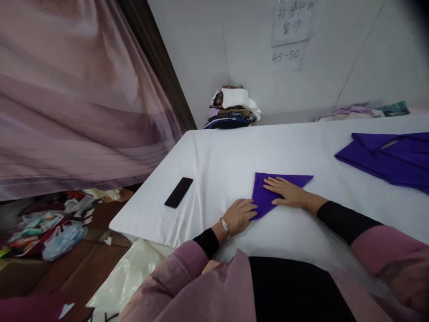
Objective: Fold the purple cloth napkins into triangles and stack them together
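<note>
While the right hand lies spread flat on the purple napkin near the white table's front edge, the left hand, seemingly open, presses its lower point; folding is midway, and the next crease needs aligned edges.

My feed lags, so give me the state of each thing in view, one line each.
Purple napkin: folded into a triangle, flat.
Left hand: open, at the napkin's edge.
Right hand: flat on the napkin.
Phone: screen dark.
Purple cloths: loosely folded.
Clothes stack: piled.

purple napkin on white tablecloth, black phone, mauve curtain
</note>
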Demonstrator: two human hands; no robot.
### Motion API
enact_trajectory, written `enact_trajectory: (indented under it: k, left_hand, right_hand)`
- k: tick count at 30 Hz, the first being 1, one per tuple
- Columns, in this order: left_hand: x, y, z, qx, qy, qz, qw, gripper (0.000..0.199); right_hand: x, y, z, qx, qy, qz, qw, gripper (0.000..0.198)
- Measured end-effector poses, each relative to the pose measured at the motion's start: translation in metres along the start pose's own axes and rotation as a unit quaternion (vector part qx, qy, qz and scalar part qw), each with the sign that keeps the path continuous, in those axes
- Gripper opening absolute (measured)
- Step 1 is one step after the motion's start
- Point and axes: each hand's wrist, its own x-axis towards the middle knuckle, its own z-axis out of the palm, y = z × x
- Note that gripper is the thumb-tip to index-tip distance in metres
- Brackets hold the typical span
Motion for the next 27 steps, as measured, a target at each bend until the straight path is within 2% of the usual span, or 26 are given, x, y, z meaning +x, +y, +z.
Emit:
enact_trajectory:
  k: [2,6,10,14,17,20,23,27]
  left_hand:
    - [0.0,0.005,0.003,0.001,-0.003,0.029,1.0,0.025]
    - [0.0,0.02,0.007,-0.028,-0.02,0.091,0.995,0.026]
    - [0.011,0.025,-0.005,-0.102,-0.022,0.113,0.988,0.042]
    - [0.046,0.01,-0.014,-0.113,0.023,0.045,0.992,0.038]
    - [0.073,-0.007,-0.001,-0.076,0.038,-0.03,0.996,0.041]
    - [0.084,-0.022,0.017,-0.051,0.005,-0.087,0.995,0.047]
    - [0.082,-0.03,0.027,-0.049,-0.013,-0.093,0.994,0.05]
    - [0.076,-0.033,0.025,-0.055,-0.011,-0.084,0.995,0.049]
  right_hand:
    - [-0.001,-0.005,-0.003,0.002,0.006,-0.002,1.0,0.068]
    - [-0.006,-0.021,-0.002,-0.004,0.064,0.018,0.998,0.06]
    - [-0.01,-0.033,0.008,0.011,0.055,0.025,0.998,0.062]
    - [-0.011,-0.033,0.017,0.027,0.033,0.02,0.999,0.065]
    - [-0.01,-0.031,0.019,0.036,0.038,0.015,0.999,0.067]
    - [-0.008,-0.032,0.015,0.039,0.039,0.016,0.998,0.066]
    - [-0.012,-0.038,0.011,0.047,0.053,0.015,0.997,0.064]
    - [-0.028,-0.059,0.011,0.043,0.105,-0.007,0.994,0.055]
